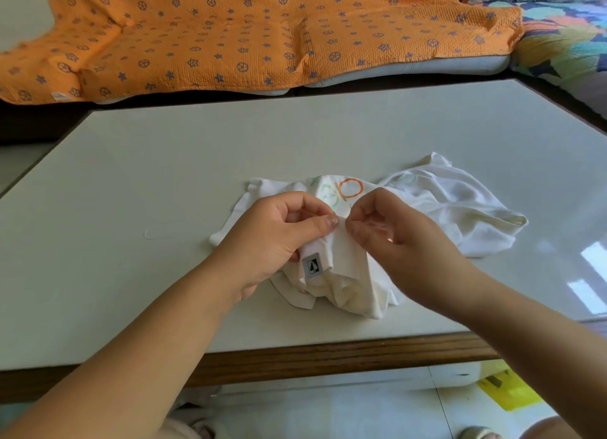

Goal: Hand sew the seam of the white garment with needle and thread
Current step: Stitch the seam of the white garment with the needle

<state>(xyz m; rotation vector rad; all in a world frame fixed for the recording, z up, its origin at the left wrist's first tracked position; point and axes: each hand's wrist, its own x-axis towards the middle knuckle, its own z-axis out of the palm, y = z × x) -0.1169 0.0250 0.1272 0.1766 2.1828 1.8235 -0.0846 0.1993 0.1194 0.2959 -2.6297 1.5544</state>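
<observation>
White garment [345,274] lies bunched on the surface [164,176]. My left hand [279,235] pinches a fold of it, and my right hand [387,231] pinches the same fold just beside; the needle is too small to see. Mid-stitch, I judge; next I draw thread through steadily.

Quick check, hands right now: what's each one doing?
Left hand: grips a fold of the crumpled white fabric garment.
Right hand: curled, pinching the same fold.
</observation>
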